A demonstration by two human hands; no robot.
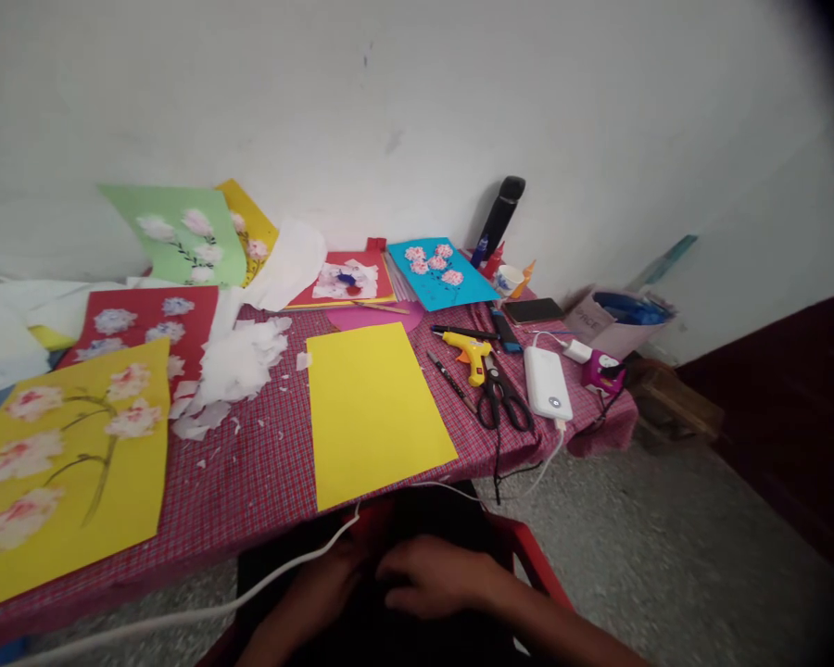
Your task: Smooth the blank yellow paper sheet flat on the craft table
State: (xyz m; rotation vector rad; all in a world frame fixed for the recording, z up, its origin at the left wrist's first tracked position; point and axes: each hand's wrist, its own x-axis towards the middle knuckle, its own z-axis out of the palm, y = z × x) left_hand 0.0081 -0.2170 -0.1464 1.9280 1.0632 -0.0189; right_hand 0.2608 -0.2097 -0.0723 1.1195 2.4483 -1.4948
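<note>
Both my hands, left (334, 579) and right (435, 576), rest together in shadow; I cannot tell their grip. Writing on the box (594, 324) beyond the yellow sheet (375, 412) is unreadable.

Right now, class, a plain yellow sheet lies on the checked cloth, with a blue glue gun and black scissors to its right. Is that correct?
Not quite. The head view shows the glue gun is yellow with an orange trigger, not blue. The plain yellow sheet does lie on the checked cloth, with the black scissors to its right.

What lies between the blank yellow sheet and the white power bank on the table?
In the head view, between the blank yellow sheet and the power bank lie a black pen, a yellow glue gun and black scissors.
</note>
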